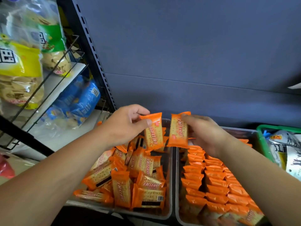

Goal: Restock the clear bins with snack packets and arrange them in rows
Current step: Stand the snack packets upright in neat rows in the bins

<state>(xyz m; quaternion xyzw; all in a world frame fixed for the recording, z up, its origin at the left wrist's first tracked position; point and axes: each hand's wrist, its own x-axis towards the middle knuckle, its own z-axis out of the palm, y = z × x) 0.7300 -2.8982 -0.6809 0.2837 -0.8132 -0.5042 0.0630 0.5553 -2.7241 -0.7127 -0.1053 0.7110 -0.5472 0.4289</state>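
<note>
Orange cracker packets (pixel 154 132), red "饼干" lettering: 1 in left hand (pixel 125 126) pinch, 1 in right hand (pixel 206 136) pinch.

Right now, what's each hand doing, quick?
Left hand: pinching an orange cracker packet.
Right hand: gripping a second orange packet.

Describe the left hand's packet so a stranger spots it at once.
Two clear plastic bins sit side by side under a blue wall. Over the left bin's jumbled pile, the left hand pinches an orange cracker packet by its top. Its twin is in the right hand.
</note>
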